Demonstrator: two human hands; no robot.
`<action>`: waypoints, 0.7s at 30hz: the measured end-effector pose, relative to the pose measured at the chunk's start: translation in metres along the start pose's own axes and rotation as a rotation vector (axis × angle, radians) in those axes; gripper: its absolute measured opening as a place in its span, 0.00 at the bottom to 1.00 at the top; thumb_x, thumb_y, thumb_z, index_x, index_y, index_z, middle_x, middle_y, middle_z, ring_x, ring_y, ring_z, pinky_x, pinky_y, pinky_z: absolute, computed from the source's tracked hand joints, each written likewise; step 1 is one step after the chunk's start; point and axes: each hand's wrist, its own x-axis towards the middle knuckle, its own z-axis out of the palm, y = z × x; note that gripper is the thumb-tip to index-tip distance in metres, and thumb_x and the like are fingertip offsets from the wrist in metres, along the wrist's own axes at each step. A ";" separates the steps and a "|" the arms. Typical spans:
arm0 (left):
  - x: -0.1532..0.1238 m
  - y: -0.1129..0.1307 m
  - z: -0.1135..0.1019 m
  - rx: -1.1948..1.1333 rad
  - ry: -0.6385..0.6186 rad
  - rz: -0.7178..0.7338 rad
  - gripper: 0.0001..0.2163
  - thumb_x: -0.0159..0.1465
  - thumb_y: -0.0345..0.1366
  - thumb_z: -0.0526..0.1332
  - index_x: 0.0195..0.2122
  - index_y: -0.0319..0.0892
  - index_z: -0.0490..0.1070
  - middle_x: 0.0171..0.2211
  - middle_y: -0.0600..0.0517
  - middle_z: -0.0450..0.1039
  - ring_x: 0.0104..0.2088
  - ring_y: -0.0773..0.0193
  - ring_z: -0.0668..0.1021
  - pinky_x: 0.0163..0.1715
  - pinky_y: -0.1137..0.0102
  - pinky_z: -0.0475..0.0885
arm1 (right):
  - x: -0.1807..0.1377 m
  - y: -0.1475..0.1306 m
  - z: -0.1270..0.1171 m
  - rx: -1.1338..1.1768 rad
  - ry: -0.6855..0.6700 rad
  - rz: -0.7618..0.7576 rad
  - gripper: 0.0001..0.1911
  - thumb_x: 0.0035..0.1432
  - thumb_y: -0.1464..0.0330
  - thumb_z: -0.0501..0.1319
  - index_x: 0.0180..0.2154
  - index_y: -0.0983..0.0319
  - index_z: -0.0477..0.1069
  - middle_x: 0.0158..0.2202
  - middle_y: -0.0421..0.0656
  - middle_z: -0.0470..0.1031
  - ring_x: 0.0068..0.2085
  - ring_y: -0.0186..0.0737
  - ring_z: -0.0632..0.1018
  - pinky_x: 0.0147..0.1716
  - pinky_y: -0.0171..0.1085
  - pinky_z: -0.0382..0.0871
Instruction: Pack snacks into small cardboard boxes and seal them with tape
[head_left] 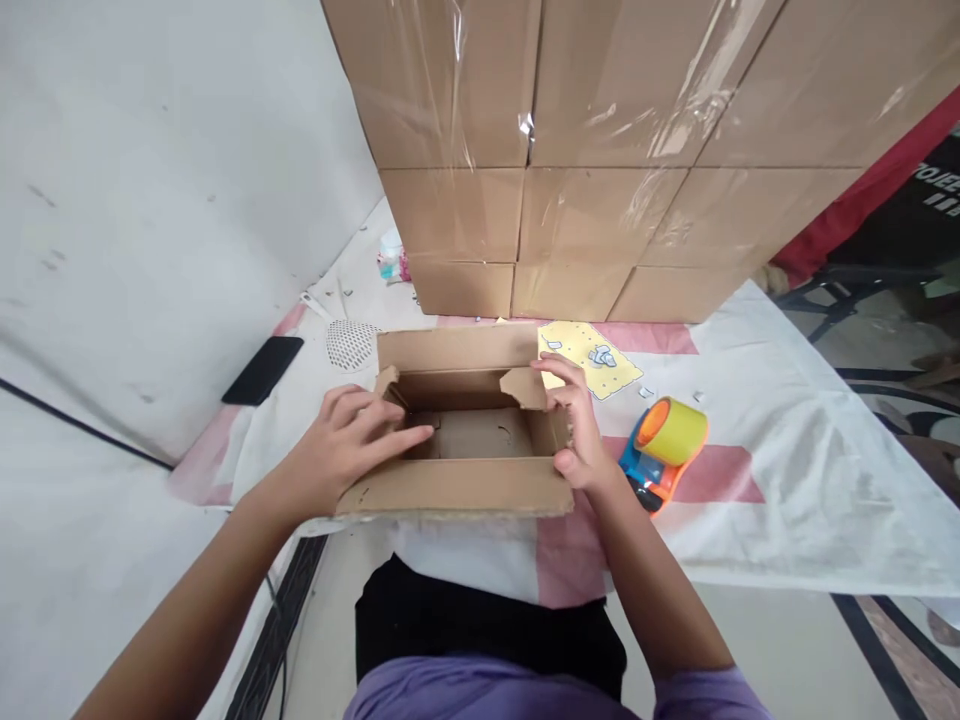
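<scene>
An open-topped cardboard box (pixel 457 486) sits at the table's near edge, its long flaps folded outward and its inside showing a bare bottom. My left hand (pixel 352 445) grips the box's left end, index finger stretched over the opening and the other fingers bent at the small left flap; its thumb is hidden. At the right end, my right hand (pixel 576 425) is closed on the box wall, fingertips by the torn-edged right flap (pixel 524 388) and thumb low on the outside. To the right of that hand lies a tape dispenser (pixel 664 450) with a yellow roll.
Tape-wrapped stacked cardboard boxes (pixel 585 215) rise behind the open box. A black phone (pixel 263 370) and a white perforated piece (pixel 351 344) lie at left by the wall. A yellow sheet (pixel 592 358) with paper scraps is behind my right hand, on the white-and-pink cloth (pixel 810 440).
</scene>
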 end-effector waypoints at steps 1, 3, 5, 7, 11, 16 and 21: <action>-0.004 -0.002 0.007 0.003 0.120 -0.052 0.21 0.68 0.45 0.60 0.62 0.52 0.70 0.46 0.44 0.74 0.50 0.49 0.72 0.56 0.50 0.65 | -0.001 0.000 0.000 0.002 0.049 0.024 0.23 0.64 0.43 0.52 0.43 0.54 0.61 0.60 0.49 0.65 0.64 0.60 0.65 0.61 0.65 0.59; -0.014 -0.004 0.025 -0.060 0.396 -0.174 0.24 0.63 0.51 0.66 0.58 0.49 0.69 0.46 0.44 0.70 0.47 0.50 0.72 0.50 0.53 0.70 | -0.003 0.001 -0.001 0.000 0.102 0.079 0.17 0.62 0.51 0.60 0.41 0.55 0.61 0.59 0.50 0.66 0.62 0.59 0.68 0.59 0.62 0.63; -0.024 -0.004 0.045 -0.155 0.632 -0.294 0.27 0.60 0.53 0.68 0.56 0.48 0.67 0.47 0.44 0.68 0.47 0.51 0.73 0.47 0.54 0.72 | -0.005 0.002 -0.002 0.021 0.120 0.102 0.14 0.61 0.57 0.63 0.41 0.55 0.62 0.58 0.50 0.67 0.60 0.58 0.70 0.57 0.60 0.65; -0.033 0.000 0.062 -0.206 0.727 -0.406 0.25 0.61 0.53 0.67 0.55 0.48 0.68 0.52 0.43 0.67 0.51 0.50 0.73 0.51 0.53 0.72 | -0.006 0.004 -0.002 0.060 0.109 0.095 0.14 0.60 0.57 0.64 0.42 0.55 0.65 0.59 0.50 0.67 0.61 0.58 0.70 0.57 0.60 0.65; -0.045 0.005 0.069 -0.096 0.632 -0.429 0.21 0.65 0.47 0.64 0.57 0.48 0.72 0.64 0.41 0.62 0.59 0.46 0.69 0.55 0.50 0.69 | -0.004 0.007 -0.006 0.132 0.024 0.059 0.28 0.62 0.39 0.53 0.47 0.52 0.75 0.65 0.45 0.62 0.66 0.61 0.64 0.63 0.63 0.58; -0.036 -0.006 0.031 0.007 0.223 -0.206 0.21 0.64 0.42 0.65 0.59 0.56 0.75 0.66 0.45 0.60 0.60 0.44 0.68 0.59 0.49 0.68 | 0.007 0.011 -0.017 0.130 -0.055 -0.001 0.43 0.62 0.34 0.36 0.37 0.48 0.83 0.69 0.32 0.60 0.70 0.60 0.58 0.69 0.65 0.45; -0.015 -0.009 0.015 -0.177 -0.003 -0.365 0.37 0.65 0.46 0.65 0.73 0.55 0.53 0.72 0.42 0.50 0.59 0.47 0.73 0.57 0.53 0.73 | 0.013 0.009 -0.027 -0.009 -0.130 0.013 0.45 0.61 0.33 0.37 0.33 0.50 0.84 0.69 0.33 0.63 0.71 0.63 0.55 0.69 0.68 0.43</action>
